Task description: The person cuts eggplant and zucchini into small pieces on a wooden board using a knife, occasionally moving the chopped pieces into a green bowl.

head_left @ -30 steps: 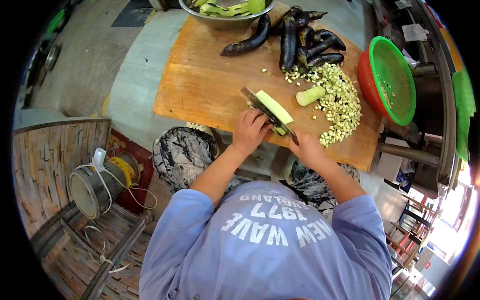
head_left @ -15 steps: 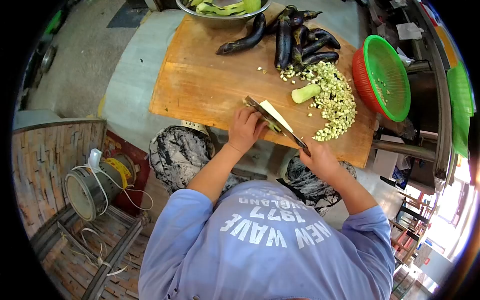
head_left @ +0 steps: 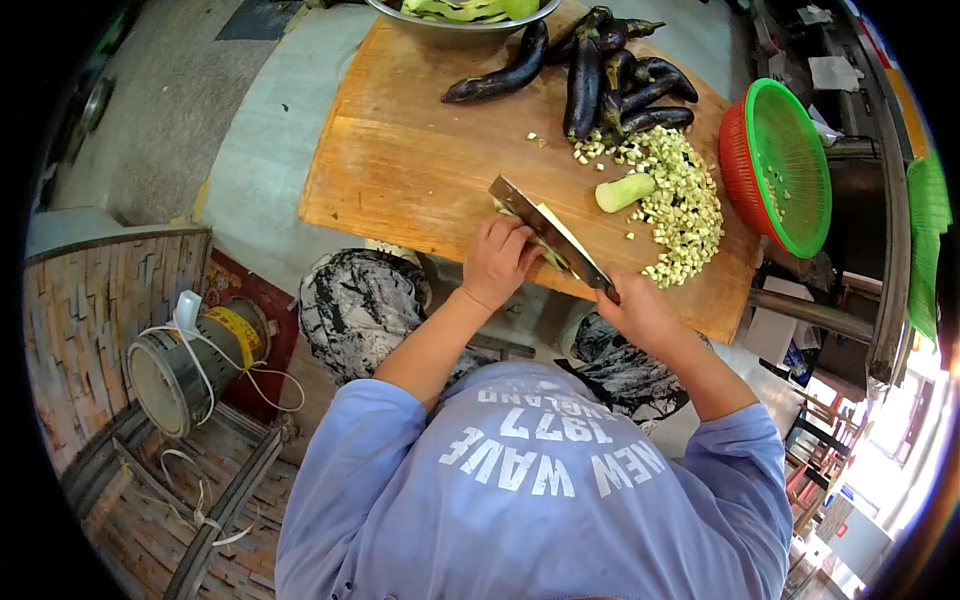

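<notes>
My right hand (head_left: 640,312) is wrapped round the handle of a kitchen knife (head_left: 552,230) near the front edge of the wooden cutting board (head_left: 400,160). The blade slants up and left, close by the fingers of my left hand (head_left: 495,262). Those fingers are curled over a piece of eggplant, which is mostly hidden by the hand and blade. A pale cut strip shows along the knife's far side. Farther right lie a peeled eggplant chunk (head_left: 624,192) and a spread of diced eggplant (head_left: 685,215).
Several whole dark eggplants (head_left: 583,95) lie at the back of the board. A metal bowl (head_left: 465,25) with partly peeled eggplants stands at the back left. To the right, a green and red colander (head_left: 790,170) holds a few bits. A metal canister (head_left: 175,375) stands at lower left.
The blade's broad side shows more now, and the knife has tilted beside the eggplant piece. My left hand keeps its grip. The whole view has shifted slightly.
</notes>
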Demonstrator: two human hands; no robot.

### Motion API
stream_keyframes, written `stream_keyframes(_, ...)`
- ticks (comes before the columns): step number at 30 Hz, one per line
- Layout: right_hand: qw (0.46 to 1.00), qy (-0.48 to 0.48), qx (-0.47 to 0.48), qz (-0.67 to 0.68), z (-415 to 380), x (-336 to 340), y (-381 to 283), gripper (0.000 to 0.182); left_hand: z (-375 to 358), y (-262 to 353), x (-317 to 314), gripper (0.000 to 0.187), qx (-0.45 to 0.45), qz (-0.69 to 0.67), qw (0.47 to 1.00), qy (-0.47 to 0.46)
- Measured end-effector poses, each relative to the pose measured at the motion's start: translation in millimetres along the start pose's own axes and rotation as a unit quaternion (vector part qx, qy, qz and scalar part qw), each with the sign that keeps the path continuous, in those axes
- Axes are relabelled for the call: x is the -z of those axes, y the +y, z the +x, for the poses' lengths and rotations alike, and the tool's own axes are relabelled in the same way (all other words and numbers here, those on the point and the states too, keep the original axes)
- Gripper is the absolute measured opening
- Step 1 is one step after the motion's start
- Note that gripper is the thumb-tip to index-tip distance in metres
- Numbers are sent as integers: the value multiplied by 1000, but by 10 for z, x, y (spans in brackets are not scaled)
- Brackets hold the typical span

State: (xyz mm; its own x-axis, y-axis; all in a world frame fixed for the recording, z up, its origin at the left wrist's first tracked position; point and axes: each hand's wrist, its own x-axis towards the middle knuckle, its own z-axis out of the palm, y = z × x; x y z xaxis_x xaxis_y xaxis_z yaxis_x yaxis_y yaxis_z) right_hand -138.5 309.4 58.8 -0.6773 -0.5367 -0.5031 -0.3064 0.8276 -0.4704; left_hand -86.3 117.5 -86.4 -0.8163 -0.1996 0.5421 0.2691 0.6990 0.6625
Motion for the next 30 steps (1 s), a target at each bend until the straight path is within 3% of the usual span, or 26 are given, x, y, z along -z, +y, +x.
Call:
stream_keyframes(5,995,81,45,-17,234,-359,94,18,-37,-11,17,32,-1,12,1000,-20)
stream_keyframes(8,984,65,-6,166,274,-321,208,19,44,19,18,33,-24,-5,999,-29)
stream_keyframes(9,979,20,-65,194,309,-267,244,21,83,32,7,34,-37,14,998,-40)
stream_keyframes(14,991,91,-34,93,233,-251,344,20,85,31,-26,32,-45,49,994,-81)
stream_keyframes(16,993,116,-4,33,111,-185,187,19,67,38,-19,32,1,60,995,-79)
stream_keyframes(20,995,98,-18,24,-61,-203,42,18,60,50,15,30,38,52,993,-101)
stream_keyframes(25,995,101,6,15,-68,-259,77,17,86,66,47,29,40,69,991,-111)
stream_keyframes(30,993,117,-29,0,90,-502,61,17,108,30,29,33,28,49,994,-98)
